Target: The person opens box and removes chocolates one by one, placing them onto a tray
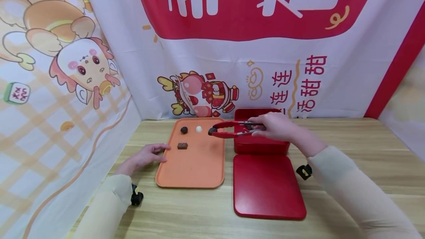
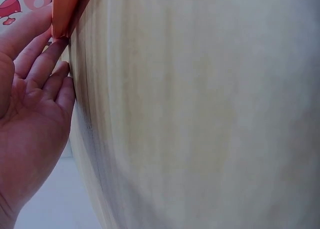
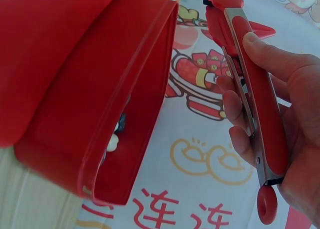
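My right hand (image 1: 277, 126) grips red-and-metal tongs (image 3: 257, 94) by the handles. The tongs' tips pinch a small dark piece (image 1: 212, 131), probably a chocolate, above the upper right of the orange tray (image 1: 190, 172). On that tray lie a dark round piece (image 1: 184, 130), a small white piece (image 1: 198, 129) and a brown block (image 1: 182, 145) like a chocolate. My left hand (image 1: 149, 155) touches the tray's left rim with thumb and fairly straight fingers. Below the right hand stands an uncovered red box (image 1: 260, 148); the right wrist view shows white (image 3: 112, 142) and dark pieces inside.
A red lid (image 1: 269, 187) lies flat in front of the box, to the right of the tray. All stand on a wood-grain table (image 1: 196, 209). A printed cloth (image 1: 206, 58) hangs behind, and another patterned cloth (image 1: 66, 121) borders the left side.
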A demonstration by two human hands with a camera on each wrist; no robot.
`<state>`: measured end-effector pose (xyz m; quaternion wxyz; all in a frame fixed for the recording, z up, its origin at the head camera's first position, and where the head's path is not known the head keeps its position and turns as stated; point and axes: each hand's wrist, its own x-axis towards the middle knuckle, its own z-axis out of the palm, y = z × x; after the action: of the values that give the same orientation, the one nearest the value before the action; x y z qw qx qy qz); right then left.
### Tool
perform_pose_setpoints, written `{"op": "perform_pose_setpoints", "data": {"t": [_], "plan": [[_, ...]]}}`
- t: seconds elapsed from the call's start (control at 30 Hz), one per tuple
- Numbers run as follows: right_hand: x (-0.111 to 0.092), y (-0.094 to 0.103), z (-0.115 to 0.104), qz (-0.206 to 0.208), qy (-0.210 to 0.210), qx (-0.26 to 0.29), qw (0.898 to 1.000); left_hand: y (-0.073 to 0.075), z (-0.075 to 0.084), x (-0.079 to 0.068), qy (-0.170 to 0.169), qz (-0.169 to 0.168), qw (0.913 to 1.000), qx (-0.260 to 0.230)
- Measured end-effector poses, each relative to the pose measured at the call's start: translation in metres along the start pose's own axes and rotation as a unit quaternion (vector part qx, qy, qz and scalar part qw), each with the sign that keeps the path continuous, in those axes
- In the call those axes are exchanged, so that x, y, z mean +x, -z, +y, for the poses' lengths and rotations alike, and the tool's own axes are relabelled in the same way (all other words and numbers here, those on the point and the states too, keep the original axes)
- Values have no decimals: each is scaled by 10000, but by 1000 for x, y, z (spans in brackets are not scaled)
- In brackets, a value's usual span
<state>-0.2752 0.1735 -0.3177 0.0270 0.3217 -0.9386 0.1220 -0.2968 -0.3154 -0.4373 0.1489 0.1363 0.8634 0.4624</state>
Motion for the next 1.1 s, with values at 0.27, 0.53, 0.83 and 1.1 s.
{"op": "perform_pose_setpoints", "data": {"t": [0.27,0.53,0.83,1.1], "plan": [[16,-11,-14,-238,35,-149,9996,-1,-2,-1,90,19,9999,89],[32,-24,-24,-437,14,-175,9989,0,0,0,50,27,9998,215],[47,-38,-28,-601,-85,-186,9980,1,3,0,35,41,9997,248],[57,-48,-29,-583,289,-339,9973,1,2,0,59,54,9996,264]]}}
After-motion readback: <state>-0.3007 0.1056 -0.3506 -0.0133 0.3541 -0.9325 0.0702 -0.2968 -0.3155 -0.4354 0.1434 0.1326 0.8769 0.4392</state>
